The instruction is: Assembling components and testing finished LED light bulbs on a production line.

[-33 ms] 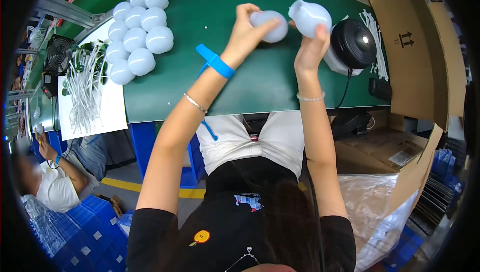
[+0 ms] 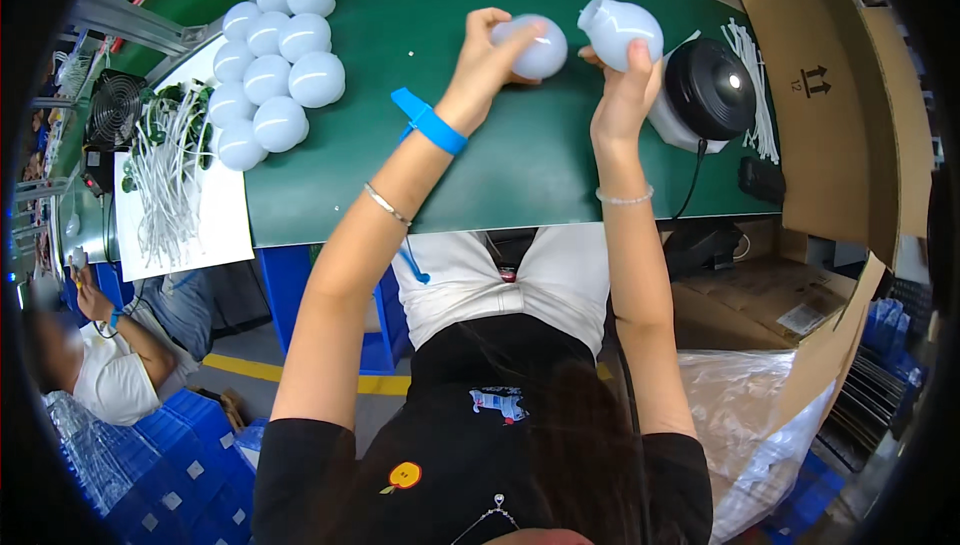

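Observation:
My left hand (image 2: 492,55), with a blue wrist strap (image 2: 430,122), grips a round white bulb cover (image 2: 541,53) above the green bench (image 2: 400,185). To its right, my right hand (image 2: 626,97) holds another white bulb cover (image 2: 622,33) from below, thumb on its near side. The neck of this second cover points up and to the left; the two covers are apart. At the left of the bench several more white bulb covers (image 2: 318,80) lie close together in a cluster.
A black round device (image 2: 710,90) on a white base stands right of my right hand, its cable running to the bench edge. Beyond it lie white strips (image 2: 752,95) and a cardboard box (image 2: 830,115). Wired parts (image 2: 175,185) cover a white sheet at left. Another person (image 2: 115,365) sits lower left.
My left hand and its bulb cover have shifted slightly left, away from the other cover. The cover in my right hand has turned a little, so its neck shows more plainly.

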`<state>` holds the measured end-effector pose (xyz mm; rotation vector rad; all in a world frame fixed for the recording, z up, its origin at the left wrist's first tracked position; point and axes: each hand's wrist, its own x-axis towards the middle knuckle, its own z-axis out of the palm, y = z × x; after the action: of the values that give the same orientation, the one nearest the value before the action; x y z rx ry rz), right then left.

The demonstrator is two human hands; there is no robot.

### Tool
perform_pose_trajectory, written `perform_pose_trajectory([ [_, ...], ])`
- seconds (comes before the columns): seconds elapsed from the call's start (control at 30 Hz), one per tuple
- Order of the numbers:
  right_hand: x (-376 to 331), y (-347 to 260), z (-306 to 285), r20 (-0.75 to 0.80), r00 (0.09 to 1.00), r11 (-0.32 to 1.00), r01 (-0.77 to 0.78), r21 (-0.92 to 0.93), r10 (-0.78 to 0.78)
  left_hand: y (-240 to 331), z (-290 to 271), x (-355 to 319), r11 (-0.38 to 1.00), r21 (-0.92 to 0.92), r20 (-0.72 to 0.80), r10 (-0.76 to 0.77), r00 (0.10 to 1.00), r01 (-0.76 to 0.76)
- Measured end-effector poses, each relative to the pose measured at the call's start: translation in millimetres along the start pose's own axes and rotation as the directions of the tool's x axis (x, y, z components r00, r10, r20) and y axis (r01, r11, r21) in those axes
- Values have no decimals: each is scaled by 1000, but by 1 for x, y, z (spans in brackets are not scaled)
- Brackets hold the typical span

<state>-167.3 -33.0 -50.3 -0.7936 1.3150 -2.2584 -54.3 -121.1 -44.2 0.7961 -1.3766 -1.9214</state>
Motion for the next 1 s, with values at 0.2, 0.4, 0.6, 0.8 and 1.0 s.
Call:
perform_pose_trajectory([
  [0.2, -10, -2, 7, 109, 992, 997, -62, -38, 66, 2, -3, 0, 824, -543, 48, -163, 985, 163],
  [0.4, -6, -9, 5, 121, 982, 989, -143, -28, 146, -9, 0, -2, 992, -70, -11, 105, 994, -106],
  [0.6, -13, -1, 8, 209, 971, 953, 166, -252, -114, -7, 2, -7, 985, 51, 28, 161, 987, -162],
  [0.8, -13, 0, 9, 215, 951, 874, 292, -388, -223, -6, 1, -8, 905, 189, 24, 384, 923, -382],
  [1.0, -15, -6, 11, 185, 983, 955, 75, -288, -21, -1, -5, -8, 980, 3, 210, 193, 958, -198],
])
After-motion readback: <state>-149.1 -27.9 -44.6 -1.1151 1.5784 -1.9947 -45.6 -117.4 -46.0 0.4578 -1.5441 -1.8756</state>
